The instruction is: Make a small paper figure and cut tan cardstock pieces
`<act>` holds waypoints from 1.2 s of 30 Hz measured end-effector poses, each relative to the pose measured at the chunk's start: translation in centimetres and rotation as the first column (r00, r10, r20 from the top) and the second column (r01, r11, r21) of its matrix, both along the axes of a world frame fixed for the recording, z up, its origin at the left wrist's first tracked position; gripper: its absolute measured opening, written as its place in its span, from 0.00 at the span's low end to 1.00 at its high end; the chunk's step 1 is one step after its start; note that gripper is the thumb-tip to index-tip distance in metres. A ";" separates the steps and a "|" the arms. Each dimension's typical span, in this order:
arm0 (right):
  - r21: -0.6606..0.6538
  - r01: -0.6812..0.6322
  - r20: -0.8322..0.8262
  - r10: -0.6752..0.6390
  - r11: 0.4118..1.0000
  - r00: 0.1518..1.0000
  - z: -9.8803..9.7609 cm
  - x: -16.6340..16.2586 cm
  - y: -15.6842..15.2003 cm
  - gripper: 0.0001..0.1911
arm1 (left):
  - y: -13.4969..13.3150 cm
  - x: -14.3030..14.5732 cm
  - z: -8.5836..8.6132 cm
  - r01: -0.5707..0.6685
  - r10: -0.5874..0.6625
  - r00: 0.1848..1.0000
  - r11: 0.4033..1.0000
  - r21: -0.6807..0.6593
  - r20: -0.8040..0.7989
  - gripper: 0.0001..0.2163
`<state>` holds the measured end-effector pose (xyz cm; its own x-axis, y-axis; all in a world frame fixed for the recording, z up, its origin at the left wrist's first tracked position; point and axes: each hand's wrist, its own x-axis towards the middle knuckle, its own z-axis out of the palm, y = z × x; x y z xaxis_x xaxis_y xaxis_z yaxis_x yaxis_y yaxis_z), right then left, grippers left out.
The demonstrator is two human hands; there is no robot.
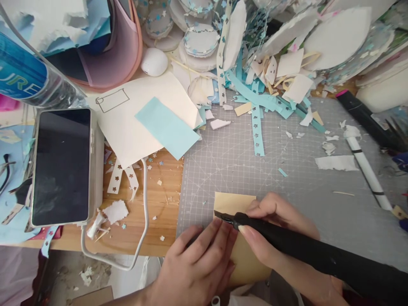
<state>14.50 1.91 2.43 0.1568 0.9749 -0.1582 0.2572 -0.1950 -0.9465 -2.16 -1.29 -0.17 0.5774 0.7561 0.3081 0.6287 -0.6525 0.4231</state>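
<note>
A sheet of pale yellow paper (234,202) lies near the front of the grey cutting mat (219,170). My left hand (200,263) rests on it with fingers stretched out flat, pressing it down. Something dark shows partly beneath those fingers; I cannot make out what it is. Closed round a black craft knife (287,238) with a thick handle is my right hand (274,229). The knife's blade points left and touches or hovers over the paper, right by my left fingertips. Part of the paper is hidden under both hands.
Blue and white punched paper strips (258,127) and scraps pile at the mat's back. On the left are a phone-like device (62,165) with a white cable (145,204), a white sheet (127,136), a light blue card (167,127) and a bottle (25,72). A white pen (366,170) lies right.
</note>
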 end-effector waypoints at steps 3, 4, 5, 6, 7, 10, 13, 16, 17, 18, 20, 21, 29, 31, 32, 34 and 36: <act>0.022 0.000 0.023 0.000 1.000 1.000 -0.1 0.0 0.0 0.07 | 0.0 0.0 0.0 0.001 -0.001 1.000 1.000 0.002 -0.006 0.11; 0.025 -0.005 0.026 0.004 1.000 1.000 -0.1 0.0 0.0 0.07 | -0.1 0.0 0.0 0.002 -0.002 1.000 1.000 0.001 -0.009 0.11; 0.025 -0.008 0.033 0.007 1.000 0.999 -0.2 0.0 0.0 0.07 | -0.1 0.0 0.0 0.003 -0.003 1.000 1.000 -0.002 -0.016 0.11; 0.024 -0.010 0.041 0.009 1.000 0.999 -0.2 0.0 0.0 0.07 | -0.1 0.0 0.0 0.000 0.000 1.000 1.000 -0.005 -0.025 0.11; 0.019 -0.012 0.048 0.011 1.000 0.999 -0.2 0.1 0.0 0.07 | -0.2 0.0 0.0 -0.006 0.005 0.999 1.000 -0.007 -0.032 0.12; -0.031 -0.025 0.048 0.027 0.999 0.998 -0.1 0.4 0.1 0.10 | -0.3 -0.1 0.0 -0.022 0.022 0.999 1.000 -0.001 -0.044 0.12; -0.084 -0.055 0.061 0.060 0.995 0.996 0.1 0.7 0.2 0.10 | -0.3 -0.1 -0.1 -0.027 0.027 0.999 1.000 0.000 -0.038 0.12; -0.101 -0.046 0.105 0.056 0.994 0.993 0.5 0.8 0.4 0.10 | -0.3 -0.1 -0.1 -0.034 0.034 0.999 0.999 -0.002 -0.031 0.13; -0.104 -0.040 0.115 0.052 0.994 0.992 0.6 0.8 0.4 0.10 | -0.3 -0.1 -0.2 -0.037 0.037 0.999 0.999 -0.001 -0.028 0.13; -0.110 -0.038 0.121 0.051 0.993 0.991 0.7 0.8 0.5 0.10 | -0.3 -0.1 -0.2 -0.040 0.040 0.999 0.999 0.000 -0.024 0.13; -0.129 -0.048 0.124 0.065 0.990 0.990 0.9 0.8 0.6 0.10 | -0.3 -0.1 -0.1 -0.046 0.046 0.999 0.999 -0.001 -0.024 0.14; -0.138 -0.057 0.124 0.074 0.989 0.990 1.0 0.9 0.7 0.10 | -0.3 -0.1 -0.1 -0.047 0.047 0.999 0.999 0.000 -0.025 0.14; -0.164 -0.064 0.134 0.086 0.984 0.987 1.5 1.0 1.0 0.10 | -0.2 -0.1 0.0 -0.054 0.054 0.998 0.999 0.007 -0.029 0.13; -0.162 -0.074 0.130 0.095 0.984 0.987 1.6 1.1 0.9 0.10 | -0.2 -0.1 0.0 -0.056 0.056 0.998 0.998 0.004 -0.028 0.13; -0.160 -0.075 0.137 0.097 0.984 0.986 1.6 1.2 0.9 0.10 | -0.2 -0.1 0.0 -0.056 0.056 0.998 0.998 0.002 -0.029 0.14; -0.160 -0.074 0.158 0.099 0.984 0.982 1.6 1.3 0.9 0.11 | -0.2 -0.1 0.0 -0.053 0.053 0.998 0.999 0.001 -0.032 0.14; -0.159 -0.065 0.172 0.093 0.985 0.981 1.5 1.5 0.8 0.13 | -0.1 -0.1 0.1 -0.052 0.052 0.998 0.999 0.001 -0.039 0.14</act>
<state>15.96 2.69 3.94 0.1196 0.9519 -0.2821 0.4395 -0.3055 -0.8447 -2.31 -1.40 -0.06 0.5488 0.7853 0.2867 0.6777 -0.6187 0.3975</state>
